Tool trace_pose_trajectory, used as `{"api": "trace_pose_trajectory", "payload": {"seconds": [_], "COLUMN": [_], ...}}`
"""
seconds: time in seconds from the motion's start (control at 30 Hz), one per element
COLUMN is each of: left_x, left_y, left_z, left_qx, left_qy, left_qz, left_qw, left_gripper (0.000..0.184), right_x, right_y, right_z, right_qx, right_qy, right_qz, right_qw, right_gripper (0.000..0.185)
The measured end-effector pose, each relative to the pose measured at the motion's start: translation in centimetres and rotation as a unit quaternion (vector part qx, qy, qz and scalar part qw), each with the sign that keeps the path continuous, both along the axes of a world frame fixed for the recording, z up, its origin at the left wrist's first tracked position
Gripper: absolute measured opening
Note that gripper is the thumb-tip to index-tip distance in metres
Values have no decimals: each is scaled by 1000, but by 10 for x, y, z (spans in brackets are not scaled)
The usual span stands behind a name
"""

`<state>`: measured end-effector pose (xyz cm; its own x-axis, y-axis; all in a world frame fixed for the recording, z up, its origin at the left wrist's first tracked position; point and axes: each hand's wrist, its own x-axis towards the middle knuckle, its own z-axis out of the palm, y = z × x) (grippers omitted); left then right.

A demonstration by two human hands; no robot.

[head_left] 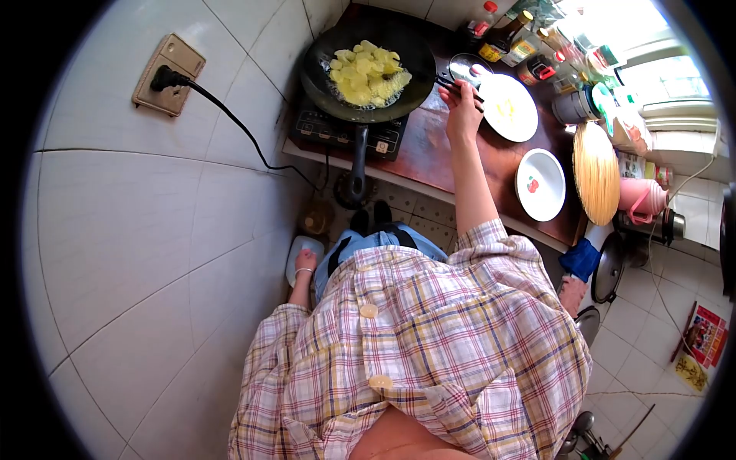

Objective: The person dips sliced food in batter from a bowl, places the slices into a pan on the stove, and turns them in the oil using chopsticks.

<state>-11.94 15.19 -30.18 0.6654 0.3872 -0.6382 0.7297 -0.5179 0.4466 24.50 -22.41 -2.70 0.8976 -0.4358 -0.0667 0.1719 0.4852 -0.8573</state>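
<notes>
My right hand (464, 111) is closed around dark chopsticks (448, 81), just right of the wok. Sliced, pale yellow potatoes (363, 77) lie in bubbling liquid in the black wok (314, 77). The wok sits on a black induction cooker (392, 142), its handle (359, 165) pointing towards me. Near my right hand stands a white plate (521, 115) with yellowish residue. My left hand (306, 259) hangs low by my side, its fingers curled, in front of a white object (295, 249) I cannot make out.
A white bowl (540, 184) and a round woven straw tray (596, 172) occupy the counter's right part. Several sauce bottles (498, 40) line the back by the window. A black power cord (238, 123) runs from the wall socket (169, 73). A pink thermos (642, 198) stands far right.
</notes>
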Motion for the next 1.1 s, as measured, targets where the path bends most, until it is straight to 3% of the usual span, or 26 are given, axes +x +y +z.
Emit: {"api": "trace_pose_trajectory", "payload": {"seconds": [0.1,0.37,0.67,0.87,0.93,1.0,1.1], "left_x": [3,4,13,-6,-7,-9,-13], "left_y": [-1,6,-1,4,1,1,1], "left_z": [-3,-37,-20,-22,-11,-8,-15], "left_qx": [14,-25,-54,-20,-13,26,14], "left_qy": [3,13,-8,-5,-6,4,-22], "left_qz": [-40,-11,44,-2,-11,-54,-26], "left_qw": [999,1000,998,1000,1000,998,999], "left_gripper": [37,36,35,36,36,37,37], "right_x": [-15,-7,25,29,21,11,-3], "right_y": [-2,-3,10,9,15,26,37], "right_z": [11,11,6,-13,-19,-25,-25], "right_qx": [0,-63,-117,-262,-341,-331,-390], "right_qy": [-13,-27,-64,-60,-76,-75,-100], "right_qz": [6,6,7,0,46,82,117], "right_qw": [1000,998,991,963,936,937,908], "right_gripper": [23,24,23,17,13,9,8]}}
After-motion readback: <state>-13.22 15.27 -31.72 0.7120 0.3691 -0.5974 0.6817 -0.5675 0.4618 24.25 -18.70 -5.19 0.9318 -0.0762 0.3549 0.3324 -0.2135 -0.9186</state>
